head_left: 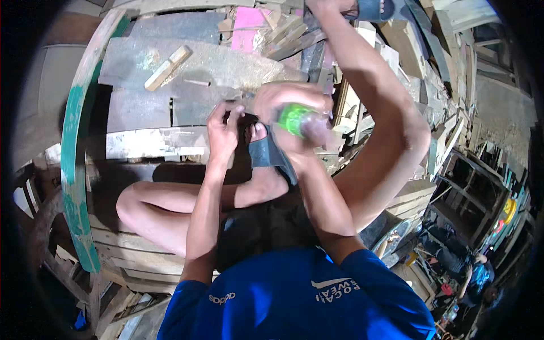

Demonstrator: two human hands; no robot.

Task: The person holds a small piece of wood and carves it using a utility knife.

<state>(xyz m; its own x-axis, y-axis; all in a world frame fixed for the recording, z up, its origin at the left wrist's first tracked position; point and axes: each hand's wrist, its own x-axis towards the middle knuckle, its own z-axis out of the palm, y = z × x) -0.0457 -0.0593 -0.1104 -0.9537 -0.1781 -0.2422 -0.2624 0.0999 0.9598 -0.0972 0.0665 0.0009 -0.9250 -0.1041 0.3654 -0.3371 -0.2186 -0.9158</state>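
Observation:
My left hand [225,124] has its fingers bent together beside my foot [258,131], around something small and dark that I cannot make out. My right hand [271,113], smeared by motion, is closed on a blurred object with a bright green part [292,118] and a greyish-brown end, just right of the left hand. A dark sandal strap or flap [263,150] lies over the foot below both hands. A short pale wood block [167,68] lies on the worn boards [141,107] to the upper left.
A green-painted plank [76,164] curves along the left. Wood offcuts [283,31] and a pink sheet [246,25] lie at the top, with more scrap wood on the right. My outstretched leg [391,130] crosses the right side. Another person [480,272] is at the lower right amid clutter.

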